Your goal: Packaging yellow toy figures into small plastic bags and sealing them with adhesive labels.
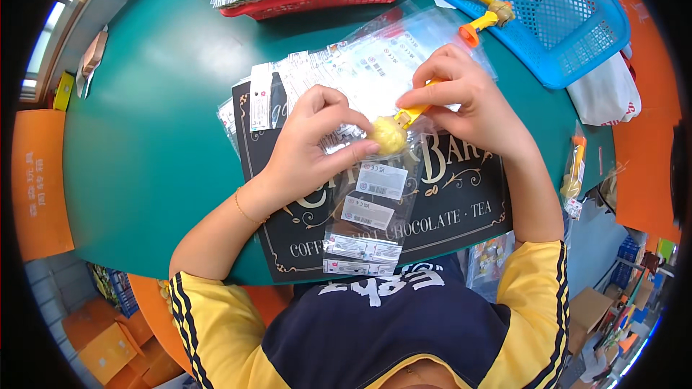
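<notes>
A small toy [390,135] with a round, ridged yellow head and a yellow-orange stem lies slantwise between my hands. My right hand [459,94] pinches the stem. The thumb and fingertips of my left hand [321,132] close on the head from the other side. Just below the head lies a clear plastic bag [369,227] with white printed labels; whether my left fingers also grip its edge I cannot tell. Under both hands is a black printed placemat [461,209]. More clear labelled bags [375,57] are spread in a flat pile beyond my hands.
A red basket [324,6] heaped with labelled bags stands at the far side of the green table [144,144]. To its right is a blue basket [569,21], with several similar toys [497,13] along its left edge. A bagged toy [574,169] lies at the right table edge.
</notes>
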`<act>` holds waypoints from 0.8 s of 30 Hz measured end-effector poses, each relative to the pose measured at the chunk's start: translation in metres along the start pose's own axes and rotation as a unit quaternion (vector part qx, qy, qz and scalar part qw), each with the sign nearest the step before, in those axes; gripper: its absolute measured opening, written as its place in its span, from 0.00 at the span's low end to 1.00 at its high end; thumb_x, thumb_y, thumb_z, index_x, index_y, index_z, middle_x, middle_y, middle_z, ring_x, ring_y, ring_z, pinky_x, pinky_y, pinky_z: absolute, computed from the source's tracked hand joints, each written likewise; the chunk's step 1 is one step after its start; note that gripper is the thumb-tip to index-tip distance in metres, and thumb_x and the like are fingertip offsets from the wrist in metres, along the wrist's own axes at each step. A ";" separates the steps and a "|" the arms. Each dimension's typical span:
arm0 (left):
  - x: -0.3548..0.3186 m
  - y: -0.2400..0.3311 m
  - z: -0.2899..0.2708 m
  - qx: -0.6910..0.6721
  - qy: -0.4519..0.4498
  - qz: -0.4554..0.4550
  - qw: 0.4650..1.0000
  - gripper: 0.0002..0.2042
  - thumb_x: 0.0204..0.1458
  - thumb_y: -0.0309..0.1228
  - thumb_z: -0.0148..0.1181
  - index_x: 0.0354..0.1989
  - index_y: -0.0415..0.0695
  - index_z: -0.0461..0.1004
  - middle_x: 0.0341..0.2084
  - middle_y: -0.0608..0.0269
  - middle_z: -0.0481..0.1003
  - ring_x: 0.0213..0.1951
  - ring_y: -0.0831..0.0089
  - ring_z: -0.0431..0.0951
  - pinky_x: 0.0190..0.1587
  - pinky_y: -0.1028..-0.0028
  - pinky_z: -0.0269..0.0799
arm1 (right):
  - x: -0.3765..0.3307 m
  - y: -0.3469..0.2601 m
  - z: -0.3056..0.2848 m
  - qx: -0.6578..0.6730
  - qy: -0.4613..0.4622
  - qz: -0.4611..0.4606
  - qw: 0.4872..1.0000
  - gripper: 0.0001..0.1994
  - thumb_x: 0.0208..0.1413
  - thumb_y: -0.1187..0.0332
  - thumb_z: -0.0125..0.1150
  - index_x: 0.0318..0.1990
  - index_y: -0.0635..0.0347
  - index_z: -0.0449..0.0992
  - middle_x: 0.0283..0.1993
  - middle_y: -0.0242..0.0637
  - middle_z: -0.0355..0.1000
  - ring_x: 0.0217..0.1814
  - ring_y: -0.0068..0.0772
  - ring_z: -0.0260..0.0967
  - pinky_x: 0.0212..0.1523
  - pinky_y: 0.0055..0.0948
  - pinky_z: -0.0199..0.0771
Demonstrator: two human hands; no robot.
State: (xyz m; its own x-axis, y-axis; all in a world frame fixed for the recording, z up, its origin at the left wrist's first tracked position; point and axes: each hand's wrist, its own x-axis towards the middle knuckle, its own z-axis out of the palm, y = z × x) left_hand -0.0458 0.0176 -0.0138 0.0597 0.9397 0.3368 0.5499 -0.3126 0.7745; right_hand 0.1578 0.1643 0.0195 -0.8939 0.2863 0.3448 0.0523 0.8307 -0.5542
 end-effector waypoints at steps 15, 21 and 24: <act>0.001 0.022 0.000 -0.459 -0.069 -0.338 0.819 0.24 0.59 0.34 0.50 0.61 0.43 0.52 0.45 0.52 0.70 0.45 0.68 0.75 0.48 0.70 0.73 | 0.002 -0.024 0.002 -0.159 0.096 -0.117 0.976 0.21 0.28 0.77 0.63 0.37 0.48 0.80 0.35 0.28 0.69 0.37 0.37 0.62 0.35 0.31 0.66; 0.000 0.021 0.003 -0.566 -0.025 -0.386 0.728 0.21 0.58 0.33 0.52 0.57 0.41 0.59 0.46 0.56 0.70 0.48 0.72 0.72 0.50 0.72 0.69 | -0.001 -0.031 0.016 -0.165 0.077 -0.148 0.972 0.19 0.28 0.73 0.63 0.36 0.49 0.79 0.35 0.27 0.69 0.37 0.36 0.63 0.33 0.31 0.68; 0.001 0.025 0.004 -0.573 -0.005 -0.407 0.711 0.18 0.58 0.30 0.51 0.56 0.39 0.61 0.46 0.55 0.70 0.49 0.71 0.72 0.50 0.73 0.68 | 0.001 -0.024 0.015 -0.141 0.071 -0.143 0.977 0.19 0.29 0.75 0.63 0.36 0.49 0.79 0.35 0.28 0.68 0.37 0.37 0.63 0.34 0.32 0.68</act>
State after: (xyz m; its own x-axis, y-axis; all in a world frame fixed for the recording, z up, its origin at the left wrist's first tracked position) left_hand -0.0292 0.0113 0.0038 0.1198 0.8731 -0.4727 -0.6335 0.4338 0.6407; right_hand 0.1490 0.1372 0.0213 -0.8207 0.0696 0.5671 -0.0524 0.9792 -0.1960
